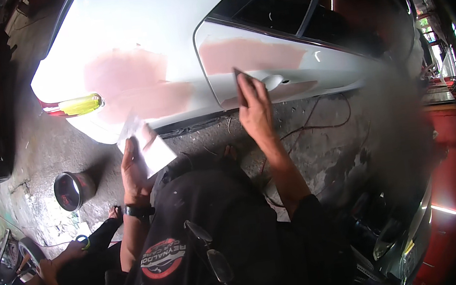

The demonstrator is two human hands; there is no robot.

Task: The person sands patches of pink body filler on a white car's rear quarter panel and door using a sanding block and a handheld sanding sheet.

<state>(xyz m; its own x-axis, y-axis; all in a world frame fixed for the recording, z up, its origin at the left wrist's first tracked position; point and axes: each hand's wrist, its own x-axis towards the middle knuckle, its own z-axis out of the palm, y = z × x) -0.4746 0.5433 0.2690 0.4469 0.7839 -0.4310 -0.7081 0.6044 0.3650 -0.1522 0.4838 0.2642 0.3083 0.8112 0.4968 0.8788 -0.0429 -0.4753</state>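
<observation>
A white car point(166, 13) fills the top of the view, with patches of pinkish-red filler point(129, 80) on its rear panel and on its door point(262, 53). My right hand point(255, 105) presses a small dark spreader point(241, 77) against the door just below the filler patch. My left hand point(135, 174) holds a flat white board point(148, 143) tilted up, close under the car's lower edge. A black watch sits on my left wrist.
An open metal can point(73, 190) stands on the stained concrete floor point(41, 148) at left. Another person's hand point(76, 249) reaches toward round parts at the lower left. A red cable point(317, 126) runs beneath the car. Red structures stand at right.
</observation>
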